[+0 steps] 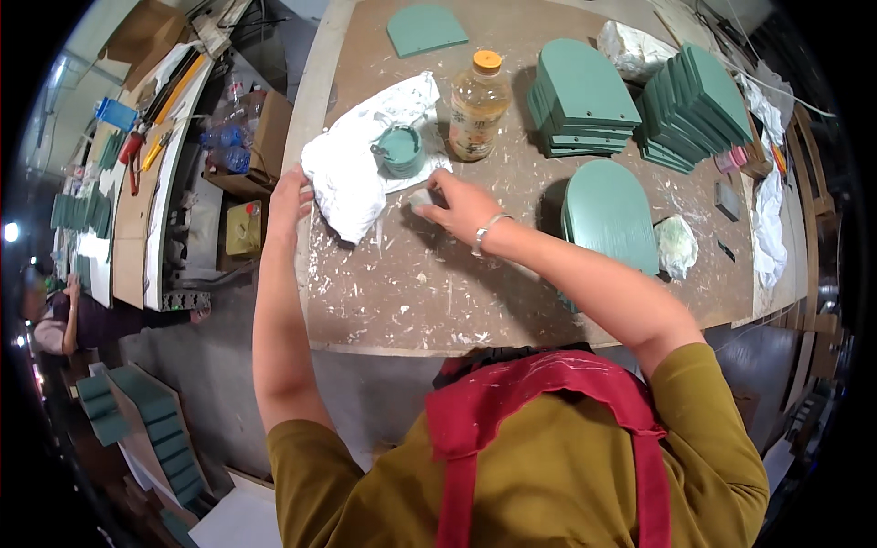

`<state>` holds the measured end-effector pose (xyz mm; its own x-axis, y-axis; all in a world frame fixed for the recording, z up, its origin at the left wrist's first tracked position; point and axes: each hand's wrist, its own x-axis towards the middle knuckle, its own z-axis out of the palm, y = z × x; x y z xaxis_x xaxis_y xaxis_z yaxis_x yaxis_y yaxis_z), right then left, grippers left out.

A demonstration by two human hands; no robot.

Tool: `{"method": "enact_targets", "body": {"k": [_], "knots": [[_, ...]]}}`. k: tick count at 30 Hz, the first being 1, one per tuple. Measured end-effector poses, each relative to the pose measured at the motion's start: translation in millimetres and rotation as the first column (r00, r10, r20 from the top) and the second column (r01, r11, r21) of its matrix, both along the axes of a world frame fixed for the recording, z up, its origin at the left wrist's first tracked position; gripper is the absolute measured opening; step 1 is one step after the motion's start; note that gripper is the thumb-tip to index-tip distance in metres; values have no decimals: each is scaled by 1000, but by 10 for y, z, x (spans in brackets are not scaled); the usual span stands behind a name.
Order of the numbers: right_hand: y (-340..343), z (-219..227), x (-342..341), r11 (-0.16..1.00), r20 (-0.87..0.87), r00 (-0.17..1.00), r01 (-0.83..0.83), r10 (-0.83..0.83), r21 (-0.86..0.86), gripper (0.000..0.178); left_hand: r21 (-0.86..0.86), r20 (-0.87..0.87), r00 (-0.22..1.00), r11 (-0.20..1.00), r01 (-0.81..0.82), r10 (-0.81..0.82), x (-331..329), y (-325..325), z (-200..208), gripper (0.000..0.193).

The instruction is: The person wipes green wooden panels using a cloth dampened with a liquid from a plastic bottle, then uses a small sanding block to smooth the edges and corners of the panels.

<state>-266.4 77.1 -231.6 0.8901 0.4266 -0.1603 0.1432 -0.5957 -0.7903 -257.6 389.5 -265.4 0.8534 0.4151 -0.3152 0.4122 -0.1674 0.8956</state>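
My right hand (464,210), with a bracelet on its wrist, pinches a small pale wad (422,200) just above the brown worktable (411,310). At the table's left edge, my left hand (290,199) has its fingers extended against the side of a crumpled white cloth (352,169). On that cloth stands a small cup smeared with green paint (402,151), an arm's reach ahead. Behind my right hand, a clear bottle of yellowish liquid with an orange cap (479,108) stands upright.
Green round-topped panels are piled in stacks (585,87), (694,105) at the far right. A nearer panel stack (607,219) lies beside my right forearm, next to a white crumpled wad (676,247). One panel (426,29) lies far back. Another person (78,315) is at far left.
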Motion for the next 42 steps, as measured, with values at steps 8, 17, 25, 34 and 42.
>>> {"method": "enact_targets", "body": {"k": [8, 17, 25, 34, 42], "knots": [[197, -151, 114, 977, 136, 989, 85, -59, -198, 57, 429, 45, 972, 883, 190, -231, 519, 153, -298, 55], [-1086, 740, -835, 973, 69, 985, -165, 156, 160, 30, 780, 363, 555, 570, 258, -748, 170, -1564, 1146, 20], [-3382, 380, -1076, 684, 252, 636, 692, -729, 230, 36, 828, -291, 438, 6, 561, -851, -593, -2203, 1078, 44], [-3924, -222, -981, 550, 384, 530, 832, -756, -67, 73, 635, 211, 472, 487, 600, -856, -421, -3431, 844, 42], [-4033, -218, -833, 686, 47, 685, 722, -727, 94, 41, 853, 64, 491, 303, 425, -869, -342, -4106, 596, 56]]}}
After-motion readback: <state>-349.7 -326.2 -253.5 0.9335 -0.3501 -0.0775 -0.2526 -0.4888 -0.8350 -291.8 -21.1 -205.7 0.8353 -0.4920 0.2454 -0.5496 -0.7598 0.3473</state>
